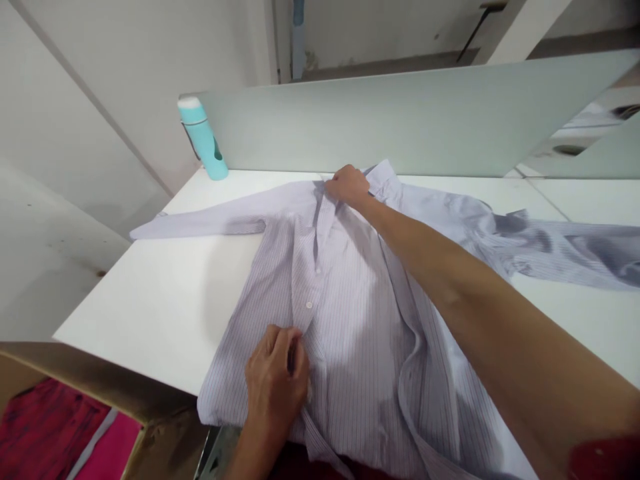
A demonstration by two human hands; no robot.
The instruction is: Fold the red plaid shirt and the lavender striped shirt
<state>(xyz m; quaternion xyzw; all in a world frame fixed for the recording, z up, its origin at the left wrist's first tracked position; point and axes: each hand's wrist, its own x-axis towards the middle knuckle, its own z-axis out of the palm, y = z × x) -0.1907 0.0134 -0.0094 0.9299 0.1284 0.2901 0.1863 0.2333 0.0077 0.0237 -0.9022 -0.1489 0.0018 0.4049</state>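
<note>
On white surface [145,307], pinching an open shirt [350,313] lengthwise, with left grip [275,380] at mid-front and right grip [350,185] beside the far collar [384,176].

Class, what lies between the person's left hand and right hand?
In the head view, the front edge of the striped shirt, with two white buttons showing, lies between the left hand and the right hand.
</note>
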